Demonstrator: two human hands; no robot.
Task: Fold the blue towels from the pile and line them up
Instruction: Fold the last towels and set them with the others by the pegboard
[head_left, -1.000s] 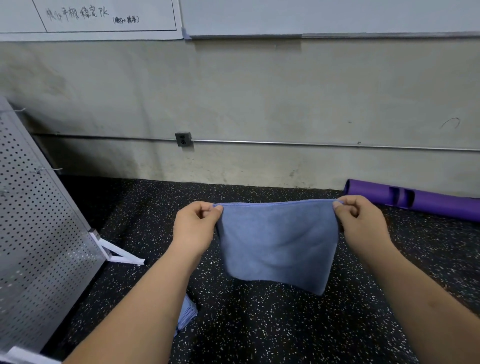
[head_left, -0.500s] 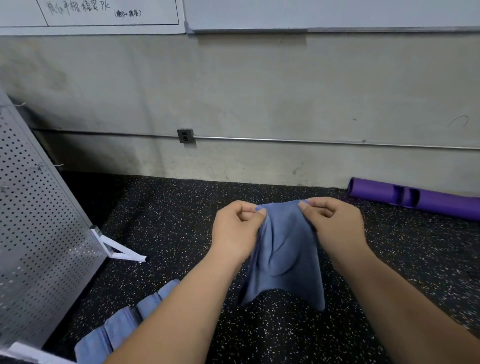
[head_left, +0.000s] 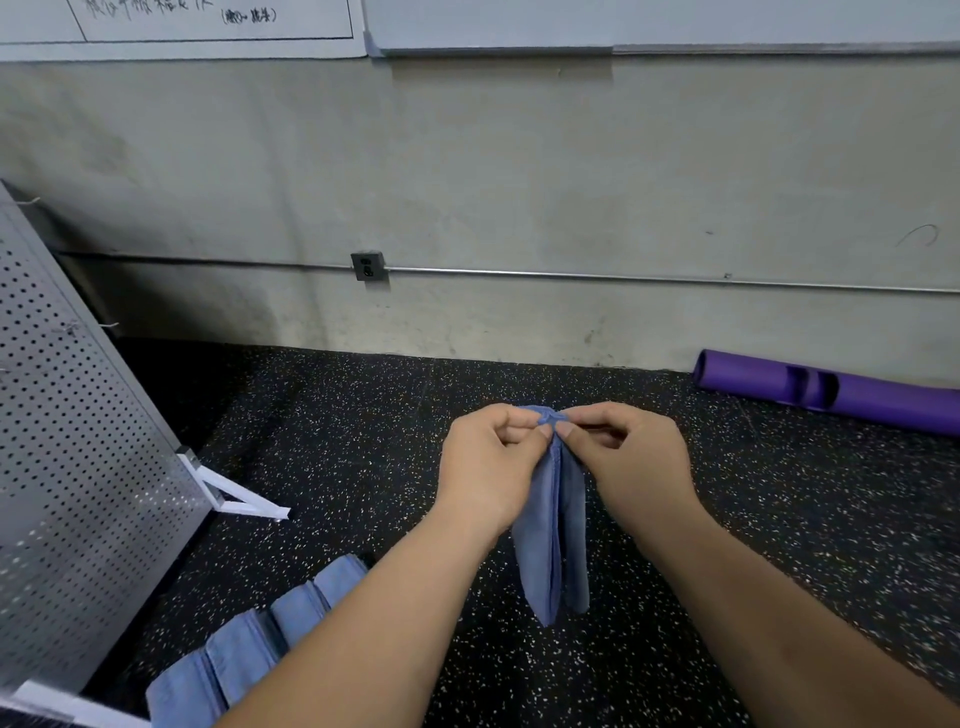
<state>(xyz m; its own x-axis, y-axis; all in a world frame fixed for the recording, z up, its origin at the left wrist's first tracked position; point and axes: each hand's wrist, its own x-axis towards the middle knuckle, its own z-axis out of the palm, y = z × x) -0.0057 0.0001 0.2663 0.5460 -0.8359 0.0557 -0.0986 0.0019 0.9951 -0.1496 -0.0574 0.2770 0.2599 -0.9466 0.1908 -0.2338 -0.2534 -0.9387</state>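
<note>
Okay, fold is closing: a second ago the blue towel (head_left: 550, 545) was stretched flat between the hands, now the left hand (head_left: 491, 467) and right hand (head_left: 631, 462) have come together and the two top corners meet. Each grip is a thumb-and-forefinger pinch on its own corner, knuckles nearly touching. Towel is in the air in front of the person, over the speckled floor (head_left: 363, 441), hanging as a narrow doubled strip; lower end looks clear of the floor. Bottom tips sit at slightly different heights, so edges may not be fully matched. Meaning: this fold is basically made, towel not yet set down. Row of folded towels (head_left: 260, 634) lies on the floor at lower left, side by side, partly hidden by the left forearm; this one likely joins one end of it, my read. Next probably: pass both corners to one grip or fold again, then lay it down. Risk: limp cloth, a corner slips in the handover and the fold opens. Source pile isn't in frame. Purple roll (head_left: 857, 395) by the wall and perforated panel (head_left: 78, 467) at left are well apart from the work.
</note>
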